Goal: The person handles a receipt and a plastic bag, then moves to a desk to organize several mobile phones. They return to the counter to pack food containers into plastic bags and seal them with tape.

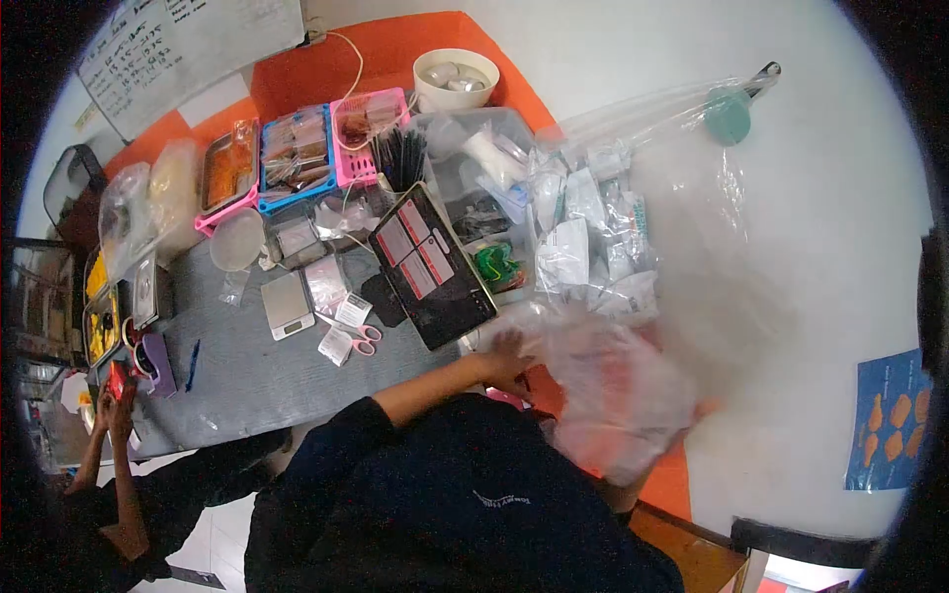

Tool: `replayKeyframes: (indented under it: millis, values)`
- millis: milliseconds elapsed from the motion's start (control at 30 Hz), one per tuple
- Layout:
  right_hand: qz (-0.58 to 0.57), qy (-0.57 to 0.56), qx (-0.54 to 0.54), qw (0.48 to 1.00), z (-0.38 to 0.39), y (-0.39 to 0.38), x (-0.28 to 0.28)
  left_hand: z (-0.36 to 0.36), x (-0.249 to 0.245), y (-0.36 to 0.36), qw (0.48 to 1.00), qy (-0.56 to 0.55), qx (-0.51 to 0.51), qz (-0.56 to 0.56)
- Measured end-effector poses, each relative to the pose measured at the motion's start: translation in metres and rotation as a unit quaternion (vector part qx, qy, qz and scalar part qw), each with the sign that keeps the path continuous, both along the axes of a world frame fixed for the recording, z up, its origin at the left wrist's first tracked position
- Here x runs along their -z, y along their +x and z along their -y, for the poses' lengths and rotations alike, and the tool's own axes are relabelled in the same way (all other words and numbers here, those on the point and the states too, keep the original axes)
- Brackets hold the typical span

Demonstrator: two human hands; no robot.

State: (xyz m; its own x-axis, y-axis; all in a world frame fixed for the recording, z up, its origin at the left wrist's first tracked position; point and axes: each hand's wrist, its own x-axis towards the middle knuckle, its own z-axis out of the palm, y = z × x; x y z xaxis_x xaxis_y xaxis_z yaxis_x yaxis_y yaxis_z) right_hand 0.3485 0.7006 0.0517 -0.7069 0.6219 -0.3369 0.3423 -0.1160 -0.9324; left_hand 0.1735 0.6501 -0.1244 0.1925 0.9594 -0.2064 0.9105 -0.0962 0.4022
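Note:
In front of my body, a translucent plastic bag [618, 400] hangs blurred by motion, with red showing through it. My left hand [506, 363] reaches to the bag's left edge, just past the tablet's lower corner; its fingers are smeared and I cannot tell their grip. My right hand is mostly hidden behind the bag, with only the forearm showing below and a blurred skin-toned patch at the bag's right side. Close above the bag lies a pile of white printed packets [583, 232] in clear plastic.
A tablet [432, 265] stands tilted on the grey table [232, 371]. Scissors [364, 341] and a small scale [288, 304] lie left of it. Behind are baskets of packets [297, 153] and a white bucket [455, 104]. Another person's hands [116, 400] work at far left.

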Motion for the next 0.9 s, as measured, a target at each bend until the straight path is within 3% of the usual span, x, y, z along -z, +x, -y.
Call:
replayKeyframes:
  millis: [33,67,100,133,200,233,267,300,333,367,433,467,500,533,600,633,667,733,767,800,833,867,900]
  values:
    - [-0.018,-0.029,-0.003,0.999,0.0,-0.003,-0.002,-0.002,-0.031,-0.008,0.968,-0.097,0.083,0.217]
    - [-0.038,-0.058,-0.006,0.998,-0.001,-0.008,-0.004,-0.003,-0.047,-0.014,0.874,-0.188,0.16,0.419]
    - [-0.058,-0.086,-0.01,0.995,-0.002,-0.014,-0.007,0.008,-0.039,-0.016,0.772,-0.17,0.169,0.588]
    - [-0.079,-0.114,-0.016,0.99,-0.004,-0.022,-0.009,0.023,-0.056,-0.027,0.774,-0.171,0.168,0.586]
    - [-0.117,-0.173,-0.029,0.978,-0.006,-0.039,-0.015,0.057,-0.11,-0.044,0.515,-0.182,-0.039,0.837]
    - [-0.136,-0.202,-0.037,0.969,-0.007,-0.05,-0.02,0.051,-0.085,-0.033,0.486,-0.099,-0.163,0.853]
    - [-0.154,-0.23,-0.046,0.96,-0.008,-0.063,-0.03,0.074,-0.058,-0.046,0.463,0.108,-0.128,0.871]
    - [-0.069,-0.258,-0.074,0.961,-0.008,-0.082,-0.041,0.078,0.014,-0.073,0.337,-0.019,-0.11,0.935]
    - [-0.116,-0.069,-0.096,0.986,-0.012,-0.109,-0.037,0.102,-0.051,-0.091,0.414,0.121,-0.146,0.891]
    - [-0.161,0.121,-0.114,0.973,-0.019,-0.139,-0.028,0.126,-0.126,-0.106,0.479,0.256,-0.179,0.82]
    - [-0.129,0.465,-0.053,0.874,-0.04,-0.196,-0.014,0.167,-0.133,-0.126,0.368,0.25,-0.39,0.806]
    - [-0.059,0.536,-0.069,0.839,-0.055,-0.215,0.008,0.174,-0.143,-0.12,0.367,0.252,-0.394,0.804]
    - [0.009,0.602,-0.084,0.794,-0.065,-0.229,0.03,0.179,-0.154,-0.112,0.399,0.272,-0.452,0.751]
    - [0.004,0.602,-0.087,0.794,-0.068,-0.234,0.039,0.185,-0.159,-0.106,0.427,0.291,-0.505,0.691]
    - [0.192,0.509,-0.236,0.805,-0.083,-0.242,0.043,0.203,-0.141,-0.102,0.424,0.299,-0.507,0.689]
    - [0.255,0.5,-0.322,0.763,-0.091,-0.243,0.035,0.208,-0.136,-0.1,0.387,0.309,-0.554,0.669]
    - [0.253,0.502,-0.329,0.759,-0.102,-0.242,0.04,0.214,-0.128,-0.098,0.348,0.317,-0.601,0.647]
    - [0.103,0.47,-0.318,0.817,-0.121,-0.237,0.057,0.234,-0.106,-0.097,0.334,0.319,-0.647,0.607]
    - [0.104,0.469,-0.325,0.815,-0.125,-0.238,0.055,0.242,-0.098,-0.098,0.292,0.355,-0.642,0.614]
    - [0.041,0.399,-0.225,0.888,-0.131,-0.24,0.051,0.254,-0.088,-0.102,0.252,0.39,-0.634,0.619]
    - [-0.022,0.319,-0.119,0.94,-0.132,-0.241,0.044,0.273,-0.07,-0.108,0.25,0.373,-0.622,0.642]
    - [-0.02,0.318,-0.123,0.94,-0.126,-0.241,0.029,0.275,-0.074,-0.108,0.245,0.373,-0.624,0.641]
    - [-0.051,0.225,-0.07,0.97,-0.122,-0.238,0.011,0.276,-0.08,-0.11,0.256,0.399,-0.649,0.595]
